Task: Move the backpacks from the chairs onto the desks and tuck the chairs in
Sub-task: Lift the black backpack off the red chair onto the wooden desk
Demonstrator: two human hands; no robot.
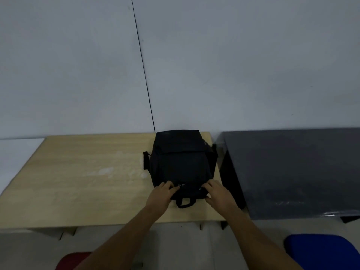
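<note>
Backpack (180, 164) flat on wood counter (87, 182), right end, top handle at 6 o'clock. Both hands, left (162, 193) and right (218, 193), curled on near corners, likely settling it. Red chair (72, 261) at 7 o'clock, untucked.

Two bare forearms rose from the lower middle of the frame, with no sleeve on either as far as the bottom edge. The left hand (162, 193) and the right hand (218, 192) wore no gloves, and no watch, band or ring showed on the wrists or fingers (169, 184), which looked blurred and dim.
</note>
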